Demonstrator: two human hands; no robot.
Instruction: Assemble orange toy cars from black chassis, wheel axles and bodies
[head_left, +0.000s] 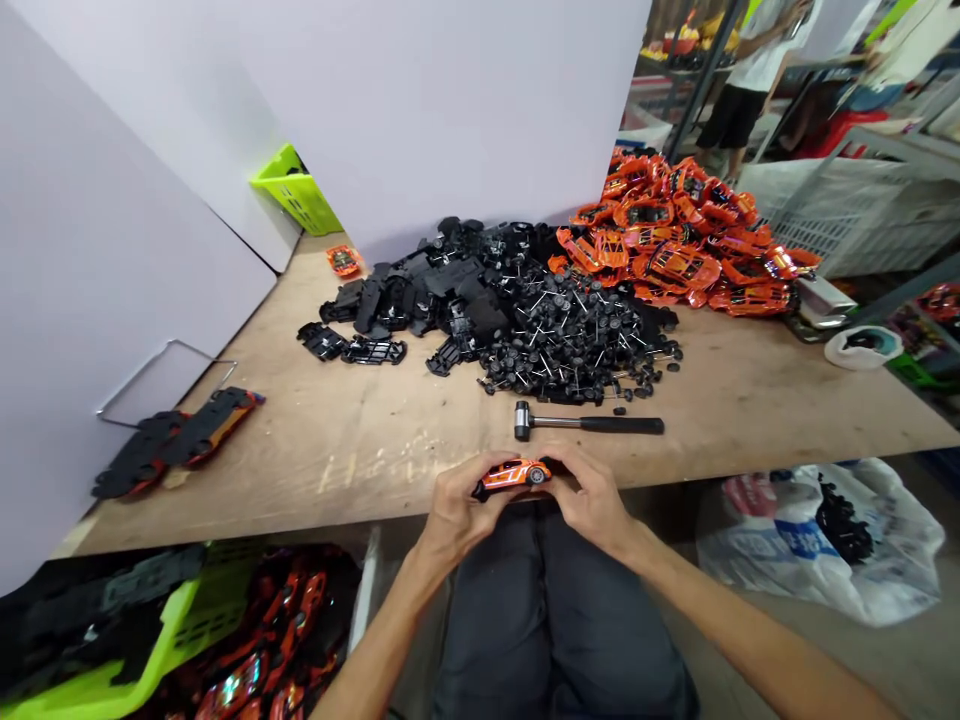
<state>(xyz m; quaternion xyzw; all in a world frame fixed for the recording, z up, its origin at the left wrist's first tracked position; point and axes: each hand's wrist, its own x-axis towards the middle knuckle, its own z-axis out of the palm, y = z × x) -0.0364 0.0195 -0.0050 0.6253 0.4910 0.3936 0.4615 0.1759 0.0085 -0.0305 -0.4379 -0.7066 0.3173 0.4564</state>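
An orange toy car [516, 474] with black wheels is held at the near edge of the wooden table [390, 440]. My left hand [459, 508] grips its left end and my right hand [589, 497] grips its right end, fingers curled round it. Just beyond lies a small hammer [585, 424] with a black handle. Farther back sit a heap of black wheels on axles [574, 345], a heap of black chassis parts [427, 295] and a pile of orange car bodies [675, 240].
Two upside-down cars [180, 440] lie at the table's left beside a wire bracket [161, 375]. A green basket [296, 190] stands at the far left, another with finished cars [247, 650] below. White panels wall the left and back. A plastic bag [817, 540] lies at right; a person [750, 80] stands far behind.
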